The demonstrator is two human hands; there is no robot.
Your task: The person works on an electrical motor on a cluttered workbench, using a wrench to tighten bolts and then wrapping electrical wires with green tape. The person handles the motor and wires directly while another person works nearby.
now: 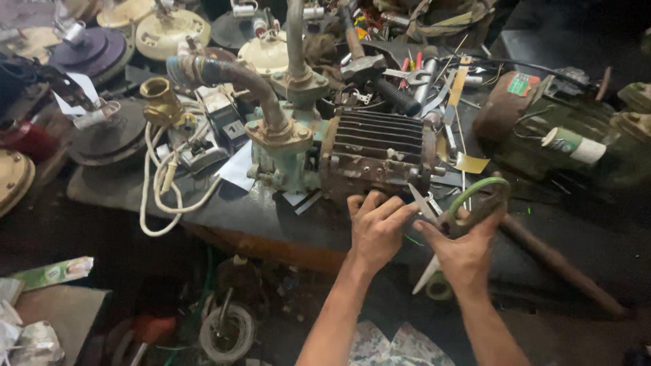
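Scissors work at the rusty motor's near edge.

The finned motor [377,157] is sitting on the dark workbench [285,227], joined to a green pump body [281,163]. The left hand [375,227] is resting open-fingered against its lower casing, gripping nothing; the right hand [463,252] is closing around green-handled scissors [456,211], blades pointing toward the motor. Next, careful blade placement seems needed.

— What's the place like?
— Dim workshop. A dark, oily bench [271,224] crowded with metal parts, a white cord [157,196] trailing off its edge.
— And below?
— Shadowed floor [102,244], littered with a wire coil [227,332] and scraps.
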